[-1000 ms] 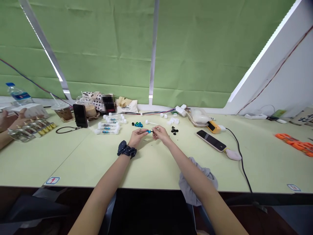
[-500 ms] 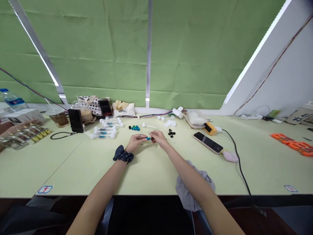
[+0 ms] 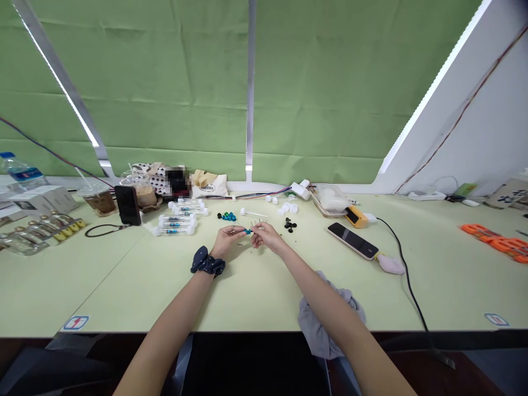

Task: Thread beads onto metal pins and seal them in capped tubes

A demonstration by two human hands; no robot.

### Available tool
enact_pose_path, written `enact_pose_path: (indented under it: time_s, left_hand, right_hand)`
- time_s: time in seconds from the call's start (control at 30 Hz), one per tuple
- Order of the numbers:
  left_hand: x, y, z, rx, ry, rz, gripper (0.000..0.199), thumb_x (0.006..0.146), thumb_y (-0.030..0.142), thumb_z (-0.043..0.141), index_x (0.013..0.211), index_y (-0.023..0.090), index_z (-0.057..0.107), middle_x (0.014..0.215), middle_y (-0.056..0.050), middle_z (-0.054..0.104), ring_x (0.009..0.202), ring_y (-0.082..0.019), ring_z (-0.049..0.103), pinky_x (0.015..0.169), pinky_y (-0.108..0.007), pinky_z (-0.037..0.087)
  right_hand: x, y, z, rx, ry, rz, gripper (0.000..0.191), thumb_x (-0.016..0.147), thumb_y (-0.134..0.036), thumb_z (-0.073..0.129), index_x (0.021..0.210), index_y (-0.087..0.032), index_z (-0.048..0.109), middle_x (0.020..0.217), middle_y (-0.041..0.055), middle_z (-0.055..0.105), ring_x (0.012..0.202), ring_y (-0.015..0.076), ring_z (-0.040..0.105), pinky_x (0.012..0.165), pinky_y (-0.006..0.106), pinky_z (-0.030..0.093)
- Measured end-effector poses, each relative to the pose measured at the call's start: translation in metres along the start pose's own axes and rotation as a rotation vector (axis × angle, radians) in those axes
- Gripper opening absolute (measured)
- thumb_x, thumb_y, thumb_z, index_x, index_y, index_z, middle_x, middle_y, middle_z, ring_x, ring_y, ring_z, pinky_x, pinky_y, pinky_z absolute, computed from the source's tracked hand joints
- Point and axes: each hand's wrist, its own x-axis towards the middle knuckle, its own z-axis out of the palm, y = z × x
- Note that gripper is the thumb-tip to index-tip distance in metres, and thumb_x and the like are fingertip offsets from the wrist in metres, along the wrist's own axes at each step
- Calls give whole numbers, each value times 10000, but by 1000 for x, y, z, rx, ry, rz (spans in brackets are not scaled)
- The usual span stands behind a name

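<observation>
In the head view, the left hand [image 3: 226, 241] pinches a small blue piece [image 3: 248, 231] over a pale table [image 3: 165, 294]. The right hand [image 3: 267, 237] is at the piece's right end; whether it grips anything cannot be told. Blue-green beads [image 3: 229, 216] lie just beyond, black parts [image 3: 290, 225] rightward.

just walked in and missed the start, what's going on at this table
A person's left hand pinches a small, shiny blue piece above the pale green tabletop. The fingertips of the right hand are close beside it; what they grip is too small to tell. Small shiny blue and green pieces lie beyond the left hand, and small black rounded pieces beyond the right. Clear tubes with white ends lie farther left.
</observation>
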Motion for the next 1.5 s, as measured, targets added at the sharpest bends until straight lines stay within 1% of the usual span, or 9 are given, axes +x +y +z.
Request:
enact_pose_path:
  time_s: [0.13,0.27,0.43,0.6,0.8,1.0,1.1,1.3,1.5]
  left_hand:
    - [-3,3,3,16,-86,5,215,562,285,785,715,153,711,837,-81,686,812,-210,617,803,-369,468]
    - [-3,3,3,56,-97,-16,239,566,290,782,747,149,715,850,-90,688,810,-220,618,793,-377,469]
    - [0,0,1,72,-23,-1,251,557,314,785,724,146,703,832,-90,691,805,-221,621,814,-396,460]
    - [-1,-1,2,50,-6,-14,253,555,313,785,722,147,695,834,-89,689,794,-219,622,812,-397,465]
    - [0,-1,1,38,64,-1,254,553,322,783,716,150,691,833,-84,693,797,-217,619,833,-406,456]
    - [-3,1,3,28,-35,-16,249,543,302,793,707,143,695,822,-92,692,780,-216,626,801,-394,469]
    - [-3,1,4,49,-36,-16,247,558,308,784,724,146,698,832,-97,693,791,-222,625,801,-395,471]
    - [-4,3,6,31,1,-25,243,569,313,775,726,147,694,826,-89,698,776,-218,633,809,-399,468]
    - [-2,1,5,2,41,-22,237,585,309,768,738,147,690,829,-85,698,778,-206,632,811,-382,460]
  right_hand:
    - [6,6,0,-32,128,-35,320,701,-470,633,727,-177,506,563,-13,577,434,98,531,414,216,440]
    - [9,8,-2,-45,202,-77,294,667,-431,665,763,-182,540,578,-27,561,431,91,505,398,216,429]
    - [5,2,-4,-34,156,-112,337,667,-436,665,872,-198,543,630,-20,588,454,92,525,411,208,424]
    - [-1,-4,-4,-11,86,-119,362,658,-409,687,913,-200,538,631,-19,595,488,98,543,450,217,449]
    - [-3,-5,0,-3,26,-67,390,676,-425,678,950,-200,516,592,-14,604,453,108,539,456,245,458]
    - [5,3,0,-10,169,-72,339,678,-463,646,839,-193,519,577,-31,565,443,95,511,413,218,430]
    - [6,4,-2,-36,199,-101,337,664,-459,650,829,-189,530,570,-39,540,445,87,495,398,202,411]
    - [-2,-6,-3,-5,109,-165,363,646,-407,673,911,-204,530,588,-53,535,475,89,510,435,208,426]
    - [-7,-11,-1,18,21,-152,381,651,-357,676,969,-219,517,606,-47,562,478,97,521,451,228,441]
